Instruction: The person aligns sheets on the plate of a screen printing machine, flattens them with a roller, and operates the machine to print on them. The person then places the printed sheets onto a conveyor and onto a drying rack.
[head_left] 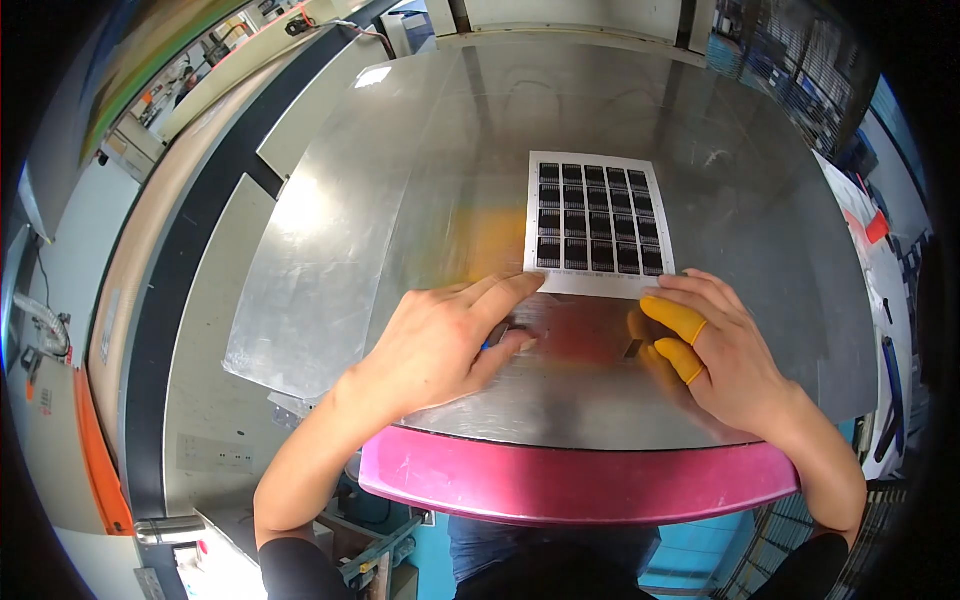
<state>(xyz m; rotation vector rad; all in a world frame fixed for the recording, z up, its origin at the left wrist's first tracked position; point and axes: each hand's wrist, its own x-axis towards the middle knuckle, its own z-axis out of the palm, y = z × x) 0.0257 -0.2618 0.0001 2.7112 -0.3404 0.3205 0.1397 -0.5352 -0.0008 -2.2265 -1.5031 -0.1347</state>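
Observation:
A white sheet printed with a grid of black blocks lies flat on the metal tabletop. At its near left corner rest the outstretched fingertips of my left hand, thumb apart from them. A small dark and blue thing shows between that thumb and the fingers, too little visible to name. My right hand touches the near right corner with its fingers extended. Yellow finger cots cover its index finger and thumb. Beside the thumb is a small dark patch that I cannot identify.
A pink padded edge runs along the table's front, close to my body. On the right side lie papers, a red piece and a dark blue tool. Machine panels stand to the left, an orange strip among them.

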